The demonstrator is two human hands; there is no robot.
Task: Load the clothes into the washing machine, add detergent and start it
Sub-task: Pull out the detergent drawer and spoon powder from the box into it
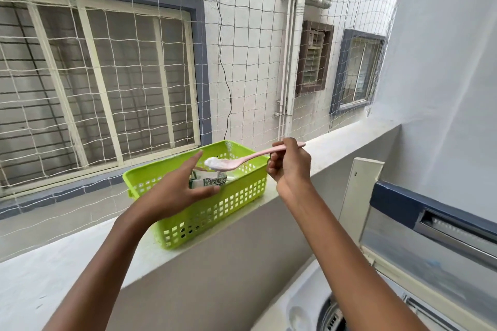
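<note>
I'm pinching the heaped detergent spoon [250, 157] in my right hand [289, 169], left hand [177, 191] hovering open and empty; next, I reckon, carrying it level to the washer [304, 303].

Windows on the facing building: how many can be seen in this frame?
3: a large barred window at far left, a small brown louvered window right of centre, and a smaller blue-framed window further right. More may lie outside the frame.
</note>
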